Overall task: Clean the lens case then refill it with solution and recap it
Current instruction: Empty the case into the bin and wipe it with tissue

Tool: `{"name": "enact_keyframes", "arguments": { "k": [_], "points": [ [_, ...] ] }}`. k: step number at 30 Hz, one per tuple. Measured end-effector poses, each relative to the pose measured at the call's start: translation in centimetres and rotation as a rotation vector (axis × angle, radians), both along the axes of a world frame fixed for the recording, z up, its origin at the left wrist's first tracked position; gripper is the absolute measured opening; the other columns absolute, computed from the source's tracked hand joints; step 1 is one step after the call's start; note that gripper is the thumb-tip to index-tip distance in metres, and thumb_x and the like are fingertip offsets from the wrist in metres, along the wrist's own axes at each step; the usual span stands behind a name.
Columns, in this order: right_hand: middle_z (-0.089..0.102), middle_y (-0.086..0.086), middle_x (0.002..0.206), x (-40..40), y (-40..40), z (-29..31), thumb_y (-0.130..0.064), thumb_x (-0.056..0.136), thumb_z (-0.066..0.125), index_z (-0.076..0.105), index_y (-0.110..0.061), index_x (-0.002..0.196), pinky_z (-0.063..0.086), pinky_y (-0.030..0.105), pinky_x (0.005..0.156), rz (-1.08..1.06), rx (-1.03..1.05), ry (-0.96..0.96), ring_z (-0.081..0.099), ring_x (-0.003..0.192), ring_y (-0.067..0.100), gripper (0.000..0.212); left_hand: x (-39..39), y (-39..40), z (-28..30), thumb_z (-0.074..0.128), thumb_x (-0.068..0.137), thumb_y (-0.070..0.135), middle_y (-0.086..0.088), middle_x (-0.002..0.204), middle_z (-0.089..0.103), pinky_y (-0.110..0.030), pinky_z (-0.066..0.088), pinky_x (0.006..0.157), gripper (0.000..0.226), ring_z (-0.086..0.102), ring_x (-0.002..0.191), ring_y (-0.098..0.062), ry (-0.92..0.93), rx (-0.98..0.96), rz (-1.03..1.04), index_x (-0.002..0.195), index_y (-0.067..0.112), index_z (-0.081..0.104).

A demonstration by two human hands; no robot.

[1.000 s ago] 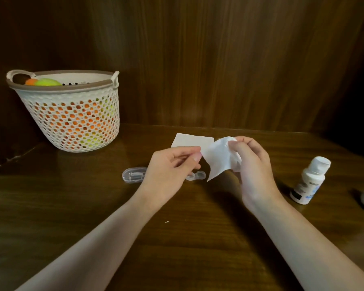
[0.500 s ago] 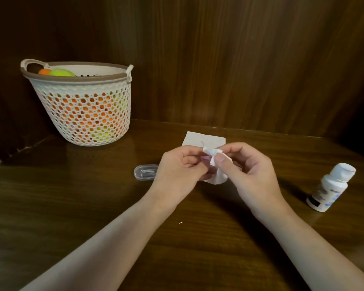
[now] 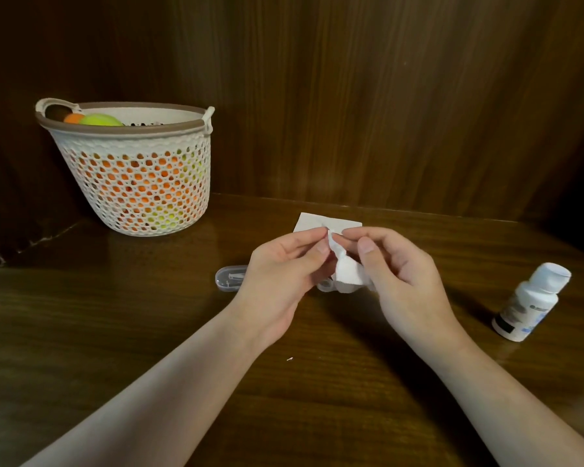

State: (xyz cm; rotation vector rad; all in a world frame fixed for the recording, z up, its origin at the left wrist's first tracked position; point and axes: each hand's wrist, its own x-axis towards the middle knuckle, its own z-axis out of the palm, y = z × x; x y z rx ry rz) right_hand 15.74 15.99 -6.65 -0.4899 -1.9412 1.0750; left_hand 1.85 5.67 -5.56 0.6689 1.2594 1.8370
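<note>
both hands are raised over the worktop [image 3: 149, 332]; left hand [image 3: 280, 281] and right hand [image 3: 398, 281] each pinch the white tissue [image 3: 346, 274], now bunched tight where it was spread a second ago. lens case [image 3: 326, 285] is glimpsed just under the tissue, mostly hidden, seemingly on the worktop. wiping is judged about to begin. solution bottle [image 3: 530, 303] is left capped, well right.

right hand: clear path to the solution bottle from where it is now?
Probably yes. The bottle stands alone on the table to the right of the right hand, nothing between them. But that hand pinches the tissue, so it must let go first.
</note>
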Motion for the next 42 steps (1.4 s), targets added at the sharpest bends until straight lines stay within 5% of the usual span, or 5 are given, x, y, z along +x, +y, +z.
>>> {"name": "enact_keyframes", "arguments": {
  "k": [6, 16, 30, 36, 42],
  "points": [
    [0.078, -0.018, 0.110, 0.20, -0.19, 0.32, -0.033, 0.101, 0.070, 0.074, -0.040, 0.120, 0.064, 0.027, 0.084, 0.100, -0.084, 0.036, 0.073, 0.109, 0.006, 0.021, -0.21, -0.18, 0.27, 0.070, 0.099, 0.014, 0.007, 0.112, 0.082, -0.015, 0.057, 0.063, 0.024, 0.079, 0.101, -0.010, 0.060, -0.009, 0.032, 0.115, 0.030, 0.078],
    [0.076, -0.030, 0.112, 0.21, -0.43, 0.73, -0.027, 0.104, 0.066, 0.074, -0.048, 0.116, 0.050, 0.002, 0.077, 0.069, -0.003, 0.013, 0.067, 0.111, -0.010, 0.026, -0.06, -0.15, 0.39, 0.075, 0.096, 0.026, 0.007, 0.107, 0.082, -0.031, 0.051, 0.068, 0.025, 0.080, 0.092, -0.010, 0.156, -0.046, 0.084, 0.121, 0.029, 0.079],
    [0.075, -0.019, 0.126, 0.58, 0.15, 0.62, -0.037, 0.107, 0.059, 0.077, -0.035, 0.124, 0.055, 0.017, 0.095, 0.171, -0.155, 0.074, 0.064, 0.125, 0.000, 0.025, -0.01, 0.03, 0.35, 0.074, 0.097, 0.025, 0.012, 0.111, 0.081, -0.021, 0.053, 0.057, 0.026, 0.079, 0.100, -0.011, 0.205, -0.067, 0.099, 0.122, 0.033, 0.078],
    [0.076, -0.020, 0.123, 0.54, -0.51, 0.84, -0.053, 0.085, 0.082, 0.067, -0.033, 0.134, 0.058, 0.018, 0.090, 0.218, -0.194, 0.092, 0.070, 0.119, 0.003, 0.055, -0.37, -0.10, 0.24, 0.081, 0.091, 0.017, 0.014, 0.108, 0.081, -0.023, 0.063, 0.082, 0.025, 0.077, 0.102, -0.002, 0.356, 0.009, 0.136, 0.112, 0.031, 0.079],
    [0.072, -0.026, 0.124, 0.27, -0.31, 0.33, -0.025, 0.094, 0.081, 0.073, -0.046, 0.120, 0.063, 0.028, 0.090, 0.010, -0.115, 0.035, 0.066, 0.119, -0.003, 0.035, -0.27, -0.10, 0.05, 0.083, 0.089, 0.013, 0.011, 0.107, 0.081, -0.022, 0.063, 0.086, 0.029, 0.077, 0.103, -0.005, 0.421, 0.065, 0.125, 0.113, 0.028, 0.078]
  ]
}}
